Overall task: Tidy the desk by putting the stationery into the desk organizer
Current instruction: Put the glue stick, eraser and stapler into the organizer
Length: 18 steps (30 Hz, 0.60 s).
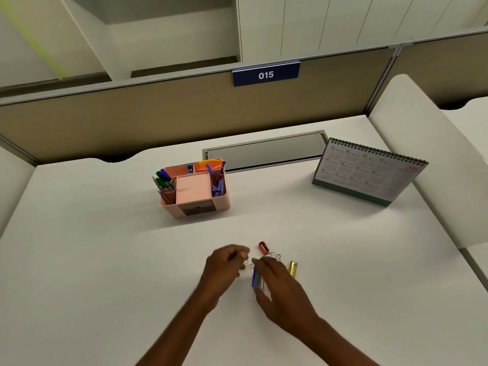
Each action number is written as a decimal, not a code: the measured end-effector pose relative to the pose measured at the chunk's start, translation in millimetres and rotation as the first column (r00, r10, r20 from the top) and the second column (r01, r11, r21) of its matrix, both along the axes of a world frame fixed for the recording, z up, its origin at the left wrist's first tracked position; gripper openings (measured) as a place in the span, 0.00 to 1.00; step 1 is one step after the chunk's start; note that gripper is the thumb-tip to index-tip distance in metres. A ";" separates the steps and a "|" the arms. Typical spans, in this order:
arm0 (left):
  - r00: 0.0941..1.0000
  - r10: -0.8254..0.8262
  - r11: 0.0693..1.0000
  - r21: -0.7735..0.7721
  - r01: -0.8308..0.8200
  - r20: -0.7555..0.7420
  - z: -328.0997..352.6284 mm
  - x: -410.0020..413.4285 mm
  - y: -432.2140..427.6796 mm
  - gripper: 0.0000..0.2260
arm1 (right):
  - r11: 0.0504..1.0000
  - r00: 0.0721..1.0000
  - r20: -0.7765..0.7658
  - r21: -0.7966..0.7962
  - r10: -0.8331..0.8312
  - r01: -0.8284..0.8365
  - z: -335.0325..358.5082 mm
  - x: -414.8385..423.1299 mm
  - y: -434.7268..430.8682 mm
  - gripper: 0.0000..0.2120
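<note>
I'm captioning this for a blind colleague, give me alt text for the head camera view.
Two bare hands, left hand and right hand, reach for binder clips on a white desk: a blue clip, a red clip and a yellow clip. Farther back stand a pink desk organizer holding pens and a desk calendar.

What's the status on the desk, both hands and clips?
Left hand pinching something small, unclear what. Right hand over blue binder clip, grip unclear. Red and yellow clips loose. Path to pink organizer clear.
</note>
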<state>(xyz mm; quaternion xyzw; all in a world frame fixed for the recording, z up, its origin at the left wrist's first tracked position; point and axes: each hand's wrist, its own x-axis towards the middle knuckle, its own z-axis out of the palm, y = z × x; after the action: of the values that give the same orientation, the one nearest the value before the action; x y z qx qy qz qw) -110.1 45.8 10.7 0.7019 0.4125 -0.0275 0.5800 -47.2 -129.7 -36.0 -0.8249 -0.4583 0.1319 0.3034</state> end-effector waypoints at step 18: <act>0.986 0.005 0.999 -0.048 0.003 0.168 29.7 -12.8 21.4 0.22 | 0.981 0.896 -0.428 0.087 -0.119 0.172 23.3 25.9 17.6 0.29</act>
<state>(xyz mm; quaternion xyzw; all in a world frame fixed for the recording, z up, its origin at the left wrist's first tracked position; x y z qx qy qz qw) -122.9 67.2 40.4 0.6873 0.3617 0.0222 0.6295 -21.4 -112.2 -12.8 -0.7888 -0.3262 0.2553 0.4541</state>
